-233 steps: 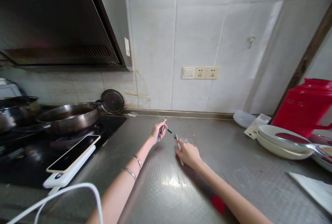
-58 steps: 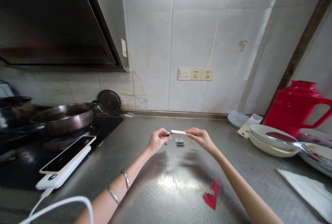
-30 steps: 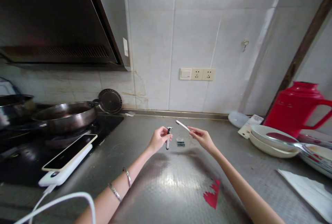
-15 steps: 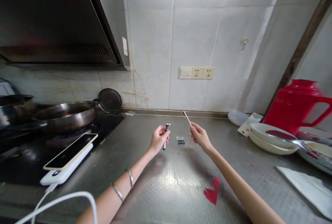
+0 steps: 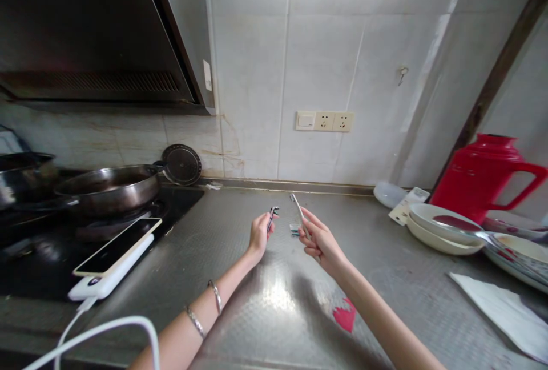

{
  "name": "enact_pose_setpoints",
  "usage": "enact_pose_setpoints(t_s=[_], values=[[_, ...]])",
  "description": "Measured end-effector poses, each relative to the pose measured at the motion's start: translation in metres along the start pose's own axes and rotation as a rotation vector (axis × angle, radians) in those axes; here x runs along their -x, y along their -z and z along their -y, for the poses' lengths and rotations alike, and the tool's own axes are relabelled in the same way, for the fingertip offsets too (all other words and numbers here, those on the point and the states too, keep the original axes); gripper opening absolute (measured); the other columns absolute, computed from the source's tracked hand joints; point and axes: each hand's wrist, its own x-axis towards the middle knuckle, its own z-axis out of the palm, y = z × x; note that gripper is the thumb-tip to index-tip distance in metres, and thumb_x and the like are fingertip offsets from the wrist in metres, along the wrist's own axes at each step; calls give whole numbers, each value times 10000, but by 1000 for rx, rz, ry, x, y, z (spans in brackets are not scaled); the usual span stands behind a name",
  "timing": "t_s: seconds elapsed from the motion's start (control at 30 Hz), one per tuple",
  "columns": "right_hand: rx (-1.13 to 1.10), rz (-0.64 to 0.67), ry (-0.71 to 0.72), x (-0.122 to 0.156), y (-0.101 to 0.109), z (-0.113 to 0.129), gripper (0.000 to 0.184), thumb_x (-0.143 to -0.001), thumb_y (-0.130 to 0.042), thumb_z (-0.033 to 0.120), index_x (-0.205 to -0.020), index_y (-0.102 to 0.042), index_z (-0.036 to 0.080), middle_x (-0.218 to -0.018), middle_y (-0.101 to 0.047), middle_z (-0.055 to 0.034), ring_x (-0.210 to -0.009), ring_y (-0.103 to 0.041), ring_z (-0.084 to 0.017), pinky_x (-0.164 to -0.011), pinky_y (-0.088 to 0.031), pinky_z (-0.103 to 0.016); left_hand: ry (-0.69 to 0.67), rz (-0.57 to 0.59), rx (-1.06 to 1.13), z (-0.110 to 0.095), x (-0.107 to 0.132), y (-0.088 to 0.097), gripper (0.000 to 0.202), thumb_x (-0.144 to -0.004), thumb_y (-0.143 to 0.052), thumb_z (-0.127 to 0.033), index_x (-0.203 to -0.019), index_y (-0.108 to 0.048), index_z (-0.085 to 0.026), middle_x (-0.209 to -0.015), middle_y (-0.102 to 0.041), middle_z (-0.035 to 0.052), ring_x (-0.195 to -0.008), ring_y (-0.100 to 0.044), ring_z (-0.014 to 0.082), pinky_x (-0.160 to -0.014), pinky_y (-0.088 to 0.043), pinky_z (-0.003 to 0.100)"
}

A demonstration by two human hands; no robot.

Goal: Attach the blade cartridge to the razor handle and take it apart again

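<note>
The left hand (image 5: 258,234) grips a razor (image 5: 270,219) to the left of the small clear case (image 5: 294,229) on the counter (image 5: 240,313). Right of that case, the right hand (image 5: 322,244) grasps a tilted toothbrush (image 5: 298,209). A red scrap (image 5: 345,315) lies nearer the person than the case.

Two silvery bangles (image 5: 196,322) on the left forearm (image 5: 206,312), one apparently patterned

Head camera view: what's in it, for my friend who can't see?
A person's left hand holds a razor and the right hand a white toothbrush, above a metal counter. A pan sits on the stove at left; a red jug is at right.
</note>
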Motion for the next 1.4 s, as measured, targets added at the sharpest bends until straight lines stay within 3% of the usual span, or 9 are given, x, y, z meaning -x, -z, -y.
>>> enact_pose_setpoints(t_s=[0.23,0.4,0.7,0.87,1.4], values=[[-21,28,-107,12,-9,-14,581,-735,-631,313,-1282,-435,295,-573,-444,63,-370,-202,-14,-333,-69,-117,-97,25,7,9,8,-5,387,-790,-457,-536,-699,-541,-169,-462,-357,-65,-412,-292,72,-428,-228,216],[-9,-25,-131,32,-16,-23,570,-752,-615,336,-1290,-430,310,-555,-410,71,-363,-201,-16,-327,-77,-116,-116,18,-5,9,8,-4,382,-793,-452,-552,-710,-501,-183,-489,-346,-63,-428,-288,77,-429,-218,216],[-77,-53,-84,33,-22,-18,549,-757,-622,317,-1278,-452,306,-562,-394,75,-376,-206,-11,-340,-75,-113,-159,80,-27,10,13,-5,380,-818,-434,-526,-697,-494,-170,-515,-353,-55,-462,-300,76,-443,-219,208],[-117,-66,-88,45,-27,-24,548,-763,-621,338,-1282,-446,311,-561,-391,77,-374,-205,-11,-337,-82,-115,-164,69,-2,6,14,-4,369,-818,-440,-516,-704,-501,-170,-500,-348,-59,-446,-291,73,-437,-214,208],[-125,-126,-19,43,-33,-28,585,-745,-642,346,-1294,-438,324,-565,-397,79,-389,-232,-12,-354,-108,-121,-201,37,-35,4,14,-3,365,-831,-424,-503,-697,-497,-172,-491,-351,-59,-436,-299,76,-438,-224,210]])
